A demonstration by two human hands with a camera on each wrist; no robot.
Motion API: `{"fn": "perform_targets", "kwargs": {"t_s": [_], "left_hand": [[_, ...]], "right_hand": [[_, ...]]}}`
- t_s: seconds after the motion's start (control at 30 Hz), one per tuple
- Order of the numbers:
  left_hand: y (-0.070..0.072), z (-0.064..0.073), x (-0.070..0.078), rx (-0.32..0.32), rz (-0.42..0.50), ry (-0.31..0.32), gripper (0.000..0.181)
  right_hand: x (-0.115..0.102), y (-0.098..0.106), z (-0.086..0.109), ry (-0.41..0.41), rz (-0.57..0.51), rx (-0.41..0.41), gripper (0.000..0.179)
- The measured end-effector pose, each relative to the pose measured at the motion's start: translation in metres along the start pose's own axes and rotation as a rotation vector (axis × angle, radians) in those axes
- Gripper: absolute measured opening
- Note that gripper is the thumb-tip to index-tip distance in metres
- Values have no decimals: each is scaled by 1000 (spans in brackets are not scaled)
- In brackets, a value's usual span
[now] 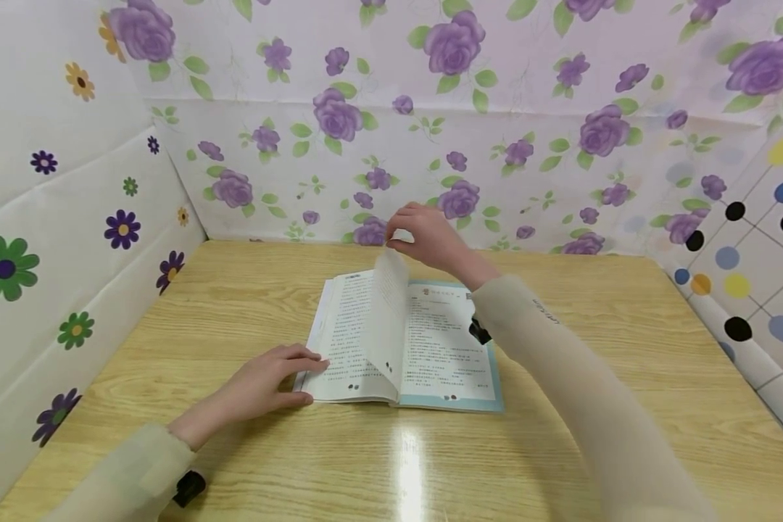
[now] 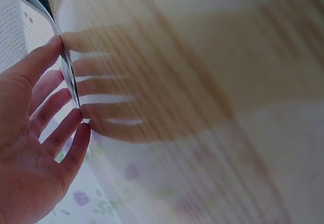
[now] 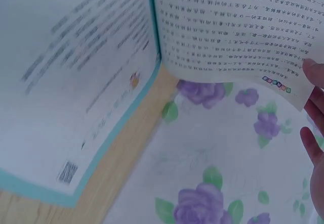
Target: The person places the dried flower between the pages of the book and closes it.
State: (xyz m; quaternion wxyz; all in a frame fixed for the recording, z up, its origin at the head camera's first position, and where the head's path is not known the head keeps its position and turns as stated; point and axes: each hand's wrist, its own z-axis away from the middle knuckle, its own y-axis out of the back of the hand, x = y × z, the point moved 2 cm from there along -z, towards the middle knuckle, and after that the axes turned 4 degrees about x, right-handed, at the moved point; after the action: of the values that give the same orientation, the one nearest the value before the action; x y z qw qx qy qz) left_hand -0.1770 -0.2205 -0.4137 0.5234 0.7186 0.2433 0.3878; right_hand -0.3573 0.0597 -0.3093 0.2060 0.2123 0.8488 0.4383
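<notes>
An open book with printed text lies on the wooden table, its right-hand page bordered in light blue. One page stands raised near the spine, between the two sides. At its top corner my right hand pinches it between thumb and fingers, above the book's far edge. The right wrist view also shows that page, partly cut off with the hand at the frame's edge. My left hand rests with extended fingers on the book's left side; in the left wrist view its fingertips touch the page edges.
The light wood table extends around the book on all sides. Behind it hangs a cloth with purple roses. Flower-patterned cloth stands at the left, and a dotted one at the right.
</notes>
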Motion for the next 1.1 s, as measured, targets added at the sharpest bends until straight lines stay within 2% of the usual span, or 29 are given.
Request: {"fn": "perform_targets", "kwargs": {"t_s": [0.1, 0.23, 0.33, 0.43, 0.6, 0.9, 1.0, 1.1], "left_hand": [[0, 0, -1, -3, 8, 11, 53], [-2, -1, -2, 1, 10, 4, 54], [-2, -2, -3, 3, 8, 0, 52], [-1, -2, -3, 3, -13, 6, 49], [0, 0, -2, 15, -42, 32, 48], [0, 0, -4, 29, 12, 39, 49], [-1, 0, -6, 26, 17, 49, 52], [-1, 1, -7, 21, 76, 95, 68]], "right_hand": [[-9, -10, -11, 17, 2, -6, 8], [-20, -22, -22, 23, 9, -54, 8], [-28, -32, -28, 21, 13, -95, 8], [-34, -42, -32, 20, 6, -102, 7], [-37, -58, -36, -7, -15, -111, 7], [-38, -86, -42, -88, 4, -193, 8], [-40, -91, -41, -105, 12, -227, 7], [-41, -96, -38, -115, 11, -246, 7]]}}
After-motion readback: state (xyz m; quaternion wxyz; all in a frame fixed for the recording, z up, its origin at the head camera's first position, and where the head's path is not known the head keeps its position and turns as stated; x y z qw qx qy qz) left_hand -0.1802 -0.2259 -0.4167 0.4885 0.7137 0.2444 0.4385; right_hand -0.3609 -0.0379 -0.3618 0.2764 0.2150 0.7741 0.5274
